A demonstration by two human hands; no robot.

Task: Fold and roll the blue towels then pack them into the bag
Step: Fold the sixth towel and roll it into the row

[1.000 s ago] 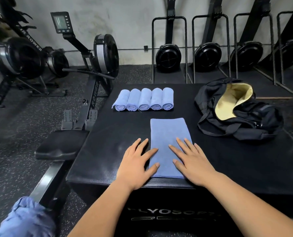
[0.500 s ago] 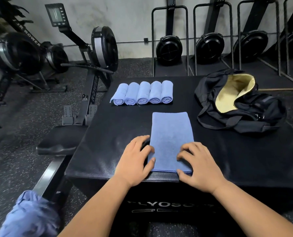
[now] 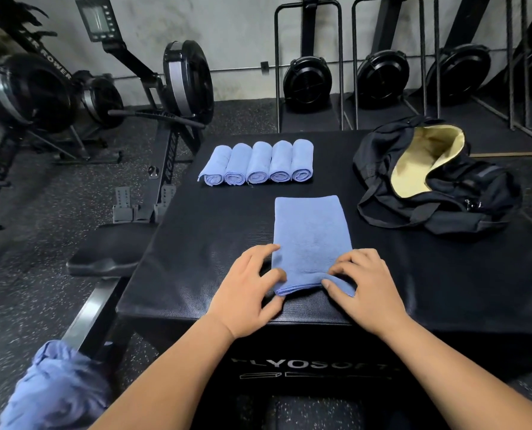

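**Fingers.** Right hand [image 3: 367, 287]: fingers [image 3: 348, 262] curled and close together on top of the folded towel [image 3: 311, 234], with the thumb under its near edge. The near right corner is pinched and slightly raised. Left hand [image 3: 246, 290]: fingers bent, index tip on the towel's left edge, thumb against the near left corner, pinching it.

**Folded towel.** Blue with a fine nap, folded into a long, narrow rectangle. Stacked layers are visible at the near end. It lies on the black box [image 3: 196, 243], running from centre toward 6 o'clock.

**Surroundings.**
- 11 o'clock on the box top: five rolled towels [image 3: 258, 162], same blue, side by side and touching, spiral ends facing the person.
- 2 o'clock: black bag [image 3: 438, 175], mouth open, pale yellow lining showing, well apart from the folded towel.
- 7 o'clock, on the floor: a heap of loose towels [image 3: 53, 389], blue and blurred.

**Writing.**
- The box's front face reads "LYOSO"; the ends of the word are unclear.
- The rowing machine [image 3: 41, 88] at 10 o'clock reads "ROWER".
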